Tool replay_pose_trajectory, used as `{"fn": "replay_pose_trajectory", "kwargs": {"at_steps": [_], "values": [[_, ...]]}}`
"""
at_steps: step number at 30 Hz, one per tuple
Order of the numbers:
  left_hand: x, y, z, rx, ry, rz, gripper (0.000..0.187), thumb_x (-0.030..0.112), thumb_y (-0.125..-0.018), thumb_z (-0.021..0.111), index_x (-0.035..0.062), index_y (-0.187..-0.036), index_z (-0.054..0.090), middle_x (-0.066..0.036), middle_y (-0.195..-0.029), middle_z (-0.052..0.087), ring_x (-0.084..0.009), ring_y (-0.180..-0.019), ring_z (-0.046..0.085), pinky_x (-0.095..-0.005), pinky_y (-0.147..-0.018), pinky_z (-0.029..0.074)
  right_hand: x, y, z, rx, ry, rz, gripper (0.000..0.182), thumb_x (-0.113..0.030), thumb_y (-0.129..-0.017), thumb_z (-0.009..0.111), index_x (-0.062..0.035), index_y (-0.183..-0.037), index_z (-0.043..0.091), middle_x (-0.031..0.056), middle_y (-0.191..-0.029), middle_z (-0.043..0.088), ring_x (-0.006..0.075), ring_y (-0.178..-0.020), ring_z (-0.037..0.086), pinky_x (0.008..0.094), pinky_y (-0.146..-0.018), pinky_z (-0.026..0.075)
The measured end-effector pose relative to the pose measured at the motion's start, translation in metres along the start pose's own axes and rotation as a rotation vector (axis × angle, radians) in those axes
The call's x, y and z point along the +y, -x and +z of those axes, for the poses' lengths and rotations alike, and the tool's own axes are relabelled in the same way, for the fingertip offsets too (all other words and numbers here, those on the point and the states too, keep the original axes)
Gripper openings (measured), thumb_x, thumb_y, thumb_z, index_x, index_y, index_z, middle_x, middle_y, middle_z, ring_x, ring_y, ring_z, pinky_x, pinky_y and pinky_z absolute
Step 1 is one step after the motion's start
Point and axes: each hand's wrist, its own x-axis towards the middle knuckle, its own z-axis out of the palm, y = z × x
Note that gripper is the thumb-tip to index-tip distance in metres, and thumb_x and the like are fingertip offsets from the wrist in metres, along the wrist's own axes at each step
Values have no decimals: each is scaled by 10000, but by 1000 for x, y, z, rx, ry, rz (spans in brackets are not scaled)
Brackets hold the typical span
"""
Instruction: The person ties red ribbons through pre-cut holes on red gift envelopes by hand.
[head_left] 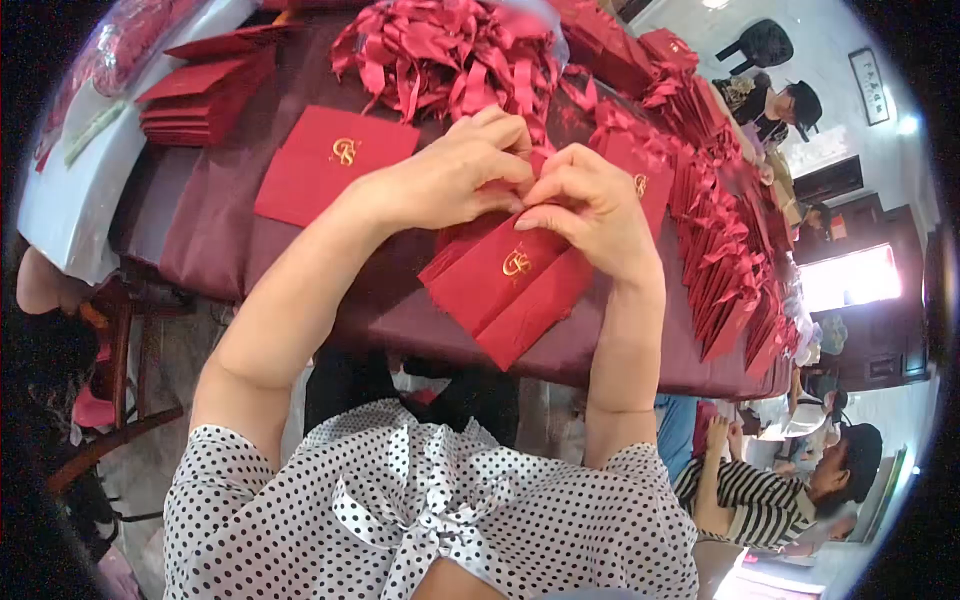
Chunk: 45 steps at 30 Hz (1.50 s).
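A red paper bag with a gold emblem (515,290) hangs tilted below my two hands, near the table's front edge. My left hand (470,170) is closed at the bag's top edge, its fingertips bent inward. Facing it, my right hand (590,205) pinches the top of the same bag, thumb over the front. Red ribbon shows between the hands, but which fingers grip it is hidden. Another flat red bag with a gold emblem (335,165) lies left of my left hand. Behind my hands is a heap of red ribbons (450,60).
Rows of red bags with ribbons (715,250) line the right side of the dark red tablecloth (210,225). Folded red bags (205,95) stand at the back left beside a white box (80,200). A person in a striped top (750,500) is at the right.
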Motion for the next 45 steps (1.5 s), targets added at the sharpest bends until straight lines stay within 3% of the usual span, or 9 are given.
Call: {"fn": "replay_pose_trajectory", "kwargs": {"at_steps": [9, 12, 18, 26, 29, 32, 35, 43, 45], "values": [[-28, 6, -40, 99, -304, 39, 90, 81, -762, 626, 55, -805, 551, -67, -885, 496, -234, -902, 469, -325, -814, 388, 15, 5, -21, 43, -12, 69, 144, -104, -748, 709, -19, -776, 595, 30, -691, 546, 107, -632, 509, 241, -571, 407], [-19, 8, -42, 164, 466, -346, 124, 147, -903, 551, 25, -927, 555, -28, -916, 567, -138, -862, 527, -292, -793, 424, 16, 7, -20, 91, -71, 157, 148, -116, -769, 701, -13, -780, 594, 20, -677, 569, 72, -609, 497, 226, -554, 403], [-1, -1, -27, 421, 1180, -543, 155, 196, -942, 504, 51, -967, 552, -38, -920, 614, -118, -892, 591, -287, -819, 498, 19, 6, -13, 145, -63, 147, 204, -179, -769, 714, -25, -839, 600, 26, -653, 548, 74, -545, 456, 238, -510, 386], [-3, -7, -16, 623, 694, -771, 255, 265, -948, 499, 29, -1008, 578, -46, -932, 617, -102, -859, 567, -251, -794, 454, 18, 3, -12, 151, 109, 162, 237, -175, -752, 724, -34, -905, 611, 49, -658, 542, 104, -527, 444, 261, -502, 386], [-2, 1, -27, 167, 757, -543, 365, 355, -938, 501, 6, -939, 608, -11, -894, 589, -106, -870, 530, -244, -811, 406, 25, 0, -7, 224, 60, 76, 173, -135, -761, 704, -34, -884, 635, 60, -686, 570, 139, -586, 527, 266, -561, 432], [-1, 1, -20, 67, 551, -212, 320, 326, -902, 560, 10, -865, 594, -34, -910, 557, -106, -886, 498, -235, -785, 392, 33, -3, -5, 312, 80, -49, 148, -117, -758, 696, -43, -880, 658, 72, -730, 600, 180, -687, 592, 276, -633, 467], [10, 1, -30, -98, 332, -314, 281, 284, -866, 582, 12, -802, 551, -96, -1001, 544, -164, -961, 488, -291, -862, 352, 35, -4, -1, 391, 187, -96, 172, -119, -747, 699, -65, -908, 672, 81, -789, 621, 207, -774, 607, 294, -678, 478], [1, -1, -19, 264, 599, -530, 163, 171, -879, 602, 22, -818, 587, 68, -755, 536, -25, -751, 467, -184, -699, 380, 47, -3, -14, 473, 700, -148, 205, -186, -796, 656, -52, -952, 663, 110, -841, 644, 241, -794, 597, 328, -693, 470], [2, 0, -20, 306, 760, -595, 160, 174, -876, 607, 30, -809, 588, 64, -811, 550, -31, -780, 475, -182, -729, 382, 49, 3, -17, 466, 493, 30, 182, -169, -815, 641, -32, -935, 645, 99, -817, 644, 212, -754, 599, 310, -675, 467]]}}
